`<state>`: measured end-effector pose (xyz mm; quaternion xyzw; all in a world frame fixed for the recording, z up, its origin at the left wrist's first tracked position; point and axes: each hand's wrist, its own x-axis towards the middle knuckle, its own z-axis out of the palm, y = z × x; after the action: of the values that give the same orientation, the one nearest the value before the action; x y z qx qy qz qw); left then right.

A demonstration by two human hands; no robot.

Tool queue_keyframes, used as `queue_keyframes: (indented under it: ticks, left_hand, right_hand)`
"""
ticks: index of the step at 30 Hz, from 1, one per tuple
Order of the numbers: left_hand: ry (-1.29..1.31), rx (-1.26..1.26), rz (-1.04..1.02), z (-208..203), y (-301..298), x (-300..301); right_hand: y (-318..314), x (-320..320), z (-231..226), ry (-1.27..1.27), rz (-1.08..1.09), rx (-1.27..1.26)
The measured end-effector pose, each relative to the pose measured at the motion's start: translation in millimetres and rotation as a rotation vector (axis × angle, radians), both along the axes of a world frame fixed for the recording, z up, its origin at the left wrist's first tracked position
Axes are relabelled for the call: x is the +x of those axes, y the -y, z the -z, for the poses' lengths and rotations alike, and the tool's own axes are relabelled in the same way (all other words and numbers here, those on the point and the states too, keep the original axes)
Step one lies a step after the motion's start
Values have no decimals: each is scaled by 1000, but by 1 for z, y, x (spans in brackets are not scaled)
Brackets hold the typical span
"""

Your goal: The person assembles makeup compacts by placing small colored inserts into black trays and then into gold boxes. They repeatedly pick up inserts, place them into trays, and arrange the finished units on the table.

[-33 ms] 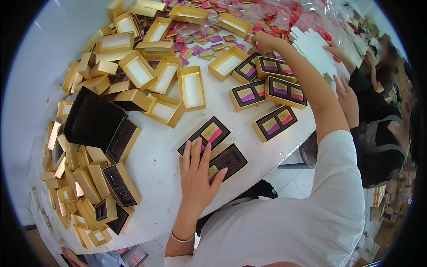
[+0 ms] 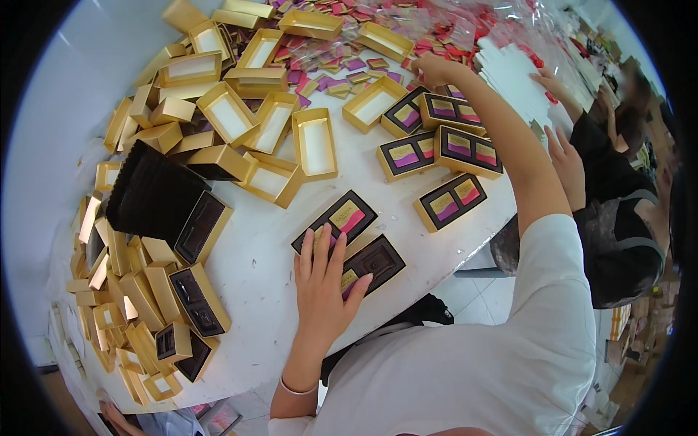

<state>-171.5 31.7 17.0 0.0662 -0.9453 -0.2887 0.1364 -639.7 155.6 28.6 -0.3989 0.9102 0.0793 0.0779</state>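
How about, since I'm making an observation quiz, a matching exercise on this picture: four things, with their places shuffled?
Things
1. left hand
2. right hand
3. black stack
4. white pile

Places
A. beside a co-worker's hands
B. spread over two side-by-side boxes
C. among gold boxes at the left
D. stretched past the filled boxes

Pairs: 1-B, 2-D, 3-C, 4-A

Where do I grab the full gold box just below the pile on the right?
Pinch the box by its two long walls, probably from above on your side: it lies flat, open top up, packets inside, and its near long wall shows plainly.
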Motion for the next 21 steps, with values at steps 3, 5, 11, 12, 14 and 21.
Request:
queue_keyframes:
  ticks: [3, 5, 11, 12, 14, 21]
  left_hand:
    - [5, -7, -3, 0, -1, 1]
    - [6, -16, -11, 1, 0, 1]
    - [3, -19, -1, 0, -2, 0]
    - [3, -23, -10, 0, -1, 0]
    - [6, -18, -16, 1, -1, 1]
    - [-18, -49, -15, 2, 0, 0]
  right_hand:
    - [6, 3, -3, 98, 86, 26]
    - [5, 12, -10, 243, 169, -92]
    - [-16, 3, -4, 231, 122, -200]
    - [-7, 7, -6, 268, 167, -181]
    - [5, 18, -16, 342, 268, -143]
    - [13, 62, -34, 414, -26, -813]
